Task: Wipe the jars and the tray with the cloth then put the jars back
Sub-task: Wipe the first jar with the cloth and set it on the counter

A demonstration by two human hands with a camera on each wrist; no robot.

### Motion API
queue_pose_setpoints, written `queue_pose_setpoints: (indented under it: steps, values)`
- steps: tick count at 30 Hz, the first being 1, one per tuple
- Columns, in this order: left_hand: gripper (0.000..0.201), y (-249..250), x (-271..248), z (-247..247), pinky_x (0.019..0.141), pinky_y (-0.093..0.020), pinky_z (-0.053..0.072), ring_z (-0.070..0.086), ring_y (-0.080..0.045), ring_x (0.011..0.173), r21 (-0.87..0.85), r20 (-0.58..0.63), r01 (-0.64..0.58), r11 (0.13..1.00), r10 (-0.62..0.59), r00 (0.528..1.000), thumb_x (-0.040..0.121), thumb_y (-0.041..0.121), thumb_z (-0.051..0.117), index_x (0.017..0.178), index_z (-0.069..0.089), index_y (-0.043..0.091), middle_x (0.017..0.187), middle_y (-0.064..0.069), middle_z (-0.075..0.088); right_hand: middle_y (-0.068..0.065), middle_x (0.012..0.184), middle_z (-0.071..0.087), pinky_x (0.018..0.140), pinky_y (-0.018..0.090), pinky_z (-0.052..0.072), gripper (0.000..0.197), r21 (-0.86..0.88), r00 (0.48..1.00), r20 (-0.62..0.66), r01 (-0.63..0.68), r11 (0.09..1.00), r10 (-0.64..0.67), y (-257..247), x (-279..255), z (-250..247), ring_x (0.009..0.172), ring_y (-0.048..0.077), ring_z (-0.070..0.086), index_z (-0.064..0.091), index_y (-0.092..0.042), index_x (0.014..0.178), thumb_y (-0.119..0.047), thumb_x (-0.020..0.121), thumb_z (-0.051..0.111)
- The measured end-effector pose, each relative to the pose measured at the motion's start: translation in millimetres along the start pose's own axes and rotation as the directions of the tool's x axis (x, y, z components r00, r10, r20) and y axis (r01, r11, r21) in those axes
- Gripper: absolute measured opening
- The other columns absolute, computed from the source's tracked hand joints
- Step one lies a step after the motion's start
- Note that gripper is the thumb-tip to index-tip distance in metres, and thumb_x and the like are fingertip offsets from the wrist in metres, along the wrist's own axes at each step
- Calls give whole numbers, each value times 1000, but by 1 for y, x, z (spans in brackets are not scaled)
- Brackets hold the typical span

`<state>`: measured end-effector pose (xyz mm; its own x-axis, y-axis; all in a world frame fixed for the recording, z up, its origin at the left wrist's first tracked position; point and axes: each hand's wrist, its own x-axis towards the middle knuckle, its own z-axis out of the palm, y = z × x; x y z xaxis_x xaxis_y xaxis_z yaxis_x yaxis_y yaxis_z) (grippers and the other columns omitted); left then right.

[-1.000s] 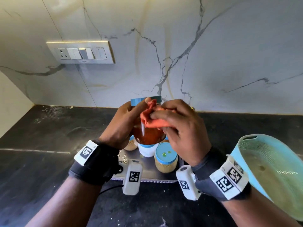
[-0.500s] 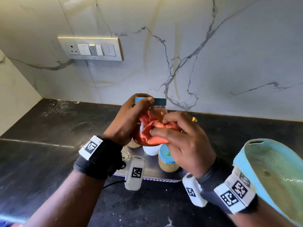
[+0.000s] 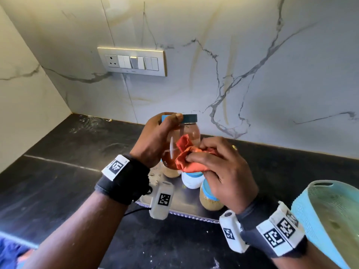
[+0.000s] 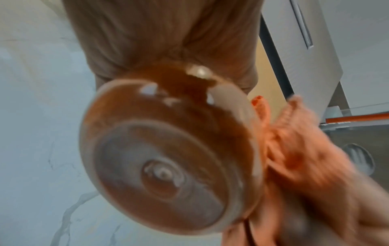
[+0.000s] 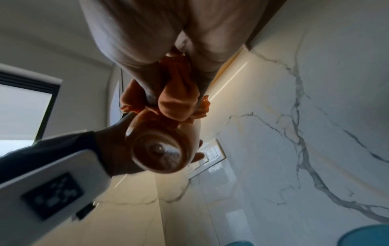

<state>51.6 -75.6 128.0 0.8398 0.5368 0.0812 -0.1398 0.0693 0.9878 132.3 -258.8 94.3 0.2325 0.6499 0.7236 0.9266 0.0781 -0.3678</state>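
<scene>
Clear round-bodied jar w/ blue screw lid & reddish-brown powder (image 3: 181, 140) held up in the air, upright, above the tray, in front of the marble wall. Gripped high by left hand (image 3: 155, 141), thumb across the lid edge, fingers curled round neck & shoulder; prob so the belly stays bare for wiping. Underside seen from left wrist cam, base clear of any surface.

Crumpled orange cloth (image 3: 187, 159) pressed on the jar's right-front side, bunched in right hand (image 3: 223, 171), fingers curled tight into it, fingertips pushing fabric to the plastic. Bunching likely gives a firm pad vs a loose flap. Step in hand, by the look: wiping this jar's body; tray & putting back not yet done.

Below: shiny steel tray w/ beaded rim (image 3: 186, 215) on dark stone counter (image 3: 58, 171). On it, partly hidden by hands: white tub w/ blue lid (image 3: 191, 181), clear jar of tan grains w/ blue lid (image 3: 208, 200), another tan-filled jar (image 3: 171, 172) behind. Left there prob as next in the queue.

Further out: light blue plastic mesh colander (image 3: 334, 216) at right edge, switch & socket plate (image 3: 134, 62) on wall. Risk: jar slips if cloth pushes harder than the one-hand hold
</scene>
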Motion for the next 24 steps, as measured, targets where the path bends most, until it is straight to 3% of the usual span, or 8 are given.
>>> queue_pose_setpoints:
  steps: [4,8,11,13,15,18,21,24]
  values:
    - [68,7,-2,-26,80,-44,45,53,-33,89,-24,-38,-29,999,28,999,84,40,65,116,53,-19,98,-21,56,10,110,62,88,33,54,34,75,991,122,40,996,-49,-1,-2,17,98,24,64,80,-16,104,-7,87,52]
    - [44,8,-10,-44,87,-43,57,66,-28,100,-17,-98,11,1000,-12,995,88,29,57,125,60,4,114,-20,65,11,111,63,90,27,53,30,69,987,138,74,995,-83,-5,5,27,98,24,65,80,-17,104,-12,90,54]
    - [43,5,-15,-52,82,-39,56,65,-28,96,-17,-92,29,999,-31,995,84,33,65,122,61,12,109,-15,65,12,110,64,82,32,57,30,45,982,149,111,993,-117,-9,9,33,94,24,65,80,-18,103,-16,90,54]
    - [51,2,-18,-54,81,-38,55,65,-27,92,45,-95,29,999,-25,995,75,41,77,115,65,12,103,-12,67,13,111,64,81,36,58,29,55,979,145,135,989,-142,-11,12,37,95,26,66,80,-17,104,-14,91,54]
    - [53,-3,-20,-55,79,-35,56,66,-23,88,84,-94,32,996,-24,995,70,42,81,111,67,12,99,-9,70,12,111,64,89,31,55,29,64,986,104,124,990,-130,-8,17,38,98,25,65,80,-17,104,-9,89,57]
    - [57,-9,-22,-55,81,-36,57,69,-25,90,90,-93,45,995,-37,995,73,38,82,120,65,11,107,-17,74,10,110,62,90,28,54,35,114,999,23,20,993,-22,2,27,41,100,22,64,80,-16,105,5,80,66]
    - [62,-5,-22,-65,84,-36,62,74,-32,98,272,-50,53,961,-40,998,76,38,82,129,60,16,116,-22,71,8,106,62,84,35,57,38,158,999,5,-34,987,34,9,32,43,97,19,64,79,-13,105,9,76,67]
    - [79,4,-19,-92,91,-34,60,73,-18,103,577,2,10,817,-14,1000,67,59,83,134,56,27,113,-6,71,8,103,62,82,32,57,31,156,998,4,-66,986,66,12,31,43,95,17,63,79,-12,104,3,78,70]
